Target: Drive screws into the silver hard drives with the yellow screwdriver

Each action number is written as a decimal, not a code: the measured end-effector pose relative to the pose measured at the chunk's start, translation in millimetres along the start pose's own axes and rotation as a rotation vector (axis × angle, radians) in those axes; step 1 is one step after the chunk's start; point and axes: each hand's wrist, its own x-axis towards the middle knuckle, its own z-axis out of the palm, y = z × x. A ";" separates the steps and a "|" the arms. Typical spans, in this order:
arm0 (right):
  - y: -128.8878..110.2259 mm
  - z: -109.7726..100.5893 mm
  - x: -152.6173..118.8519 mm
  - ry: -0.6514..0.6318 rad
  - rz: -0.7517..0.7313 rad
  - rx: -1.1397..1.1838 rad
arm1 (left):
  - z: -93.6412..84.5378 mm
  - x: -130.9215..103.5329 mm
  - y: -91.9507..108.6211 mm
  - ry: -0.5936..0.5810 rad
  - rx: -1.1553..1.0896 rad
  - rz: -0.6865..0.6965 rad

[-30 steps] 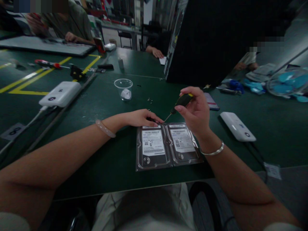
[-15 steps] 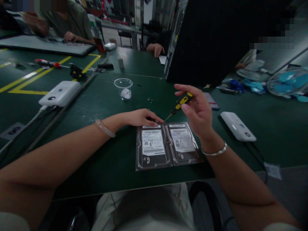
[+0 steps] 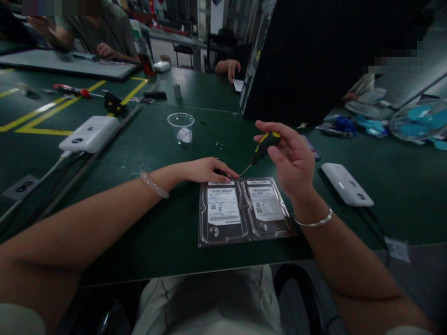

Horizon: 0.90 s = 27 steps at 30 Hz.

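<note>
Two hard drives lie side by side on the green table, the left drive [image 3: 223,218] and the right drive [image 3: 267,209], labels up. My left hand [image 3: 211,170] rests at the left drive's top edge, fingers stretched towards the gap between the drives. In my right hand [image 3: 291,156] is a yellow-and-black screwdriver [image 3: 261,148], tilted, its tip down at the drives' top edge beside my left fingertips. Small screws [image 3: 219,145] lie beyond my left hand. Farther left stands a clear plastic cup [image 3: 180,128] with something white inside.
A large black case [image 3: 307,60] stands at the back right. White boxes with cables sit at left [image 3: 90,134] and right [image 3: 347,184]. A red screwdriver [image 3: 71,90] lies at the far left. Across the table are a person's hand [image 3: 108,50] and another hand [image 3: 230,69].
The screwdriver handle has turned in my right hand, and its fingers have shifted slightly. My left hand stays at the drives' top edge. The view has moved a little.
</note>
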 end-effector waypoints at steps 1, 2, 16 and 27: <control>-0.4 0.1 -0.2 0.001 -0.008 0.003 | 0.1 0.1 -0.3 0.000 -0.003 0.001; 0.0 0.4 -0.2 0.010 -0.022 -0.004 | 0.2 0.2 -0.5 0.000 -0.007 0.001; 9.2 2.8 -1.2 0.077 -0.037 0.102 | 0.0 -0.8 2.4 0.000 -0.011 -0.002; 8.8 0.0 1.7 0.155 -0.094 -0.177 | 0.6 -1.3 2.9 -0.004 -0.018 -0.017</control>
